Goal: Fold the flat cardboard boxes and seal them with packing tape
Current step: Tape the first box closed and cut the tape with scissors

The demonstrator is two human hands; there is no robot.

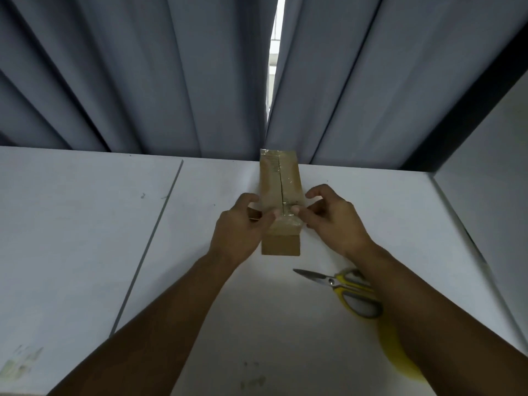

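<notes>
Box: the box [278, 190] is long and narrow. It lies on the table [85, 224] with its length pointing away from the person and its far end close to the curtains [143, 81].
Tape: clear tape [285, 224] runs along the top seam and wrinkles over the near end.
Left hand: the left hand [240, 227] has its fingers curled against the box's left side and its thumb pressing the tape on top.
Right hand: the right hand [334, 221] mirrors it, with the thumb on the seam and curled fingers arched at the right edge.
Risk, tape: the near end is already creased, so rubbing it down unevenly could trap folds and leave the flap edge loose.
Risk, seam: a dark slit shows between the flaps, and squeezing the sides too hard may spread it under the tape.
Risk, scissors: the scissors [343, 287] lie just beside the right forearm with the blades pointing left, so pulling the arm back could knock them.
Unclear: a yellow shape [397, 355] lies partly under the right arm. It is possibly the tape roll but is too blurred to tell.
Surface: the table is white and lightly scuffed, with a joint [151, 244] running between its panels.
Room: the curtains are grey and pleated, with a bright gap between them. A pale wall [485, 195] with a dark edge stands on the right.
</notes>
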